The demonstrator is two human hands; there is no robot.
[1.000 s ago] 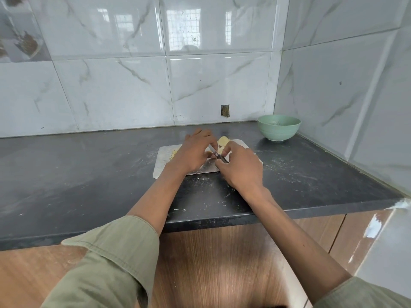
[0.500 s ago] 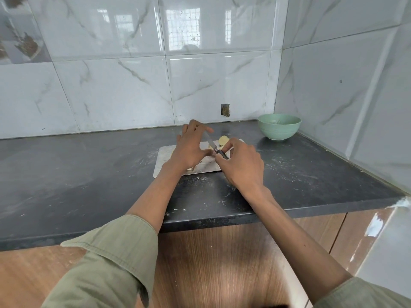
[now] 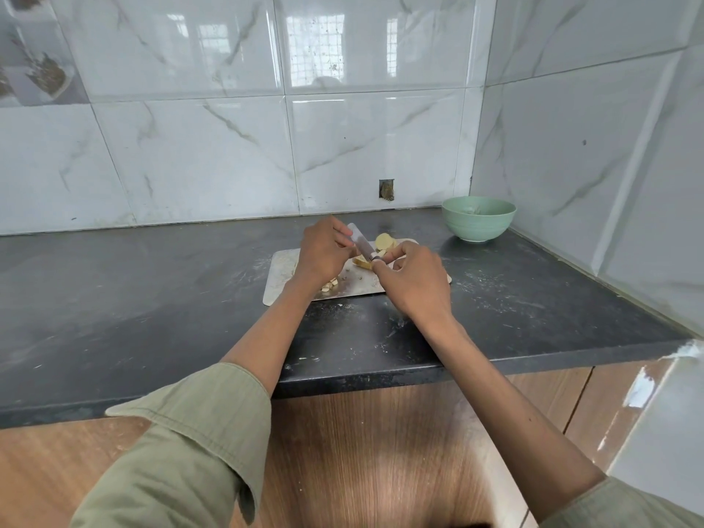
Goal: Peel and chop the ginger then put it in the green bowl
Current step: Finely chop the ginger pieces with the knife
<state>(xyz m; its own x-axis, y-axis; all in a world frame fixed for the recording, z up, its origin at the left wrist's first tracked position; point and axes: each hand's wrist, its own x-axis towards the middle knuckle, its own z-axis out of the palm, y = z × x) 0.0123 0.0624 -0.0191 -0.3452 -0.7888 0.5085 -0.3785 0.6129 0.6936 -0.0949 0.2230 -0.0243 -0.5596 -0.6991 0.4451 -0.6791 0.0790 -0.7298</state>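
A pale cutting board (image 3: 282, 274) lies on the dark counter. On it are a peeled ginger chunk (image 3: 384, 242) at the back, a yellow slice (image 3: 362, 263) in the middle and small chopped bits (image 3: 330, 285) near my left wrist. My right hand (image 3: 413, 282) grips the handle of a small knife (image 3: 362, 243), whose blade is lifted and points back-left. My left hand (image 3: 324, 251) is raised over the board, and its fingertips touch the blade. The green bowl (image 3: 479, 219) stands at the back right corner.
Tiled walls close in the counter (image 3: 133, 299) at the back and on the right. The counter's front edge runs above a wooden cabinet front (image 3: 381, 451). Crumbs and pale smears lie around the board.
The knife has lifted off the board, its blade now tilted up. My left hand rose from pressing the ginger to the blade, uncovering a slice and chopped bits.
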